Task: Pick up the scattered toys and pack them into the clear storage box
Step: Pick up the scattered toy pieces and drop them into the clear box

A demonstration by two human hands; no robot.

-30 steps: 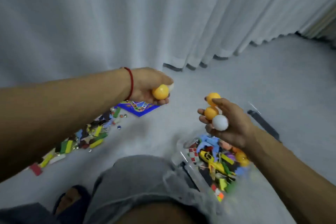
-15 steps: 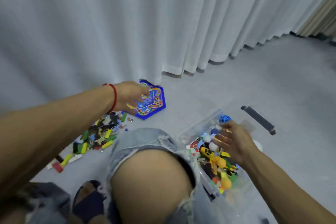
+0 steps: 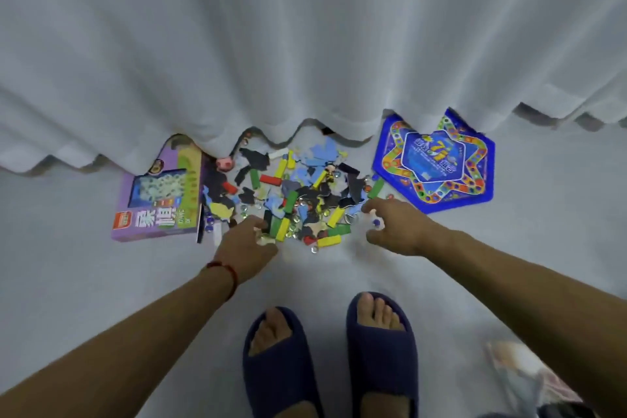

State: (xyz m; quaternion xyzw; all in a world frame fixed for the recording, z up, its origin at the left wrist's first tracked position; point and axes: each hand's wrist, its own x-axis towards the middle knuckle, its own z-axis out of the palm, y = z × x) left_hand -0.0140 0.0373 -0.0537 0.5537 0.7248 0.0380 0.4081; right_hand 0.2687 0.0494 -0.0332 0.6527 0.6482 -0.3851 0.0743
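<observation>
Both hands reach down to a heap of scattered toys (image 3: 291,200) lying on the pale floor (image 3: 84,282) at the foot of a white curtain (image 3: 305,44).

The left hand (image 3: 246,246), with a red cord bracelet (image 3: 225,270) at the wrist, rests at the near left edge of the heap. Its fingers curl down onto small pieces there, beside a green block (image 3: 280,224) and some clear glass beads (image 3: 295,231); whether its grip has closed on anything cannot be told, since the fingertips are hidden behind the back of the hand.

The right hand (image 3: 398,229) sits at the near right edge of the heap with its fingers spread and bent downward, a fairly wide grip. A small blue bead (image 3: 376,222) shows just under the fingers, though it is not clear that the hand holds it.

Between the two hands lie yellow, green and red blocks, dark and light-blue flat foam pieces, and more beads, all loose on the floor. A yellow block (image 3: 328,241) lies nearest, between the hands.

Beyond the left hand and to its left lies a purple game box (image 3: 159,210), flat and closed, with a window panel on its face; what is inside is too blurred to name. Beyond the right hand, just beside its fingertips, a blue star-patterned game board (image 3: 437,163) lies flat, its far edge tucked under the curtain hem.

Nearer than both hands are two feet in dark blue slippers (image 3: 380,360). At the lower right corner a blurred clear plastic edge (image 3: 522,373) shows; it may be the storage box, but this cannot be told.
</observation>
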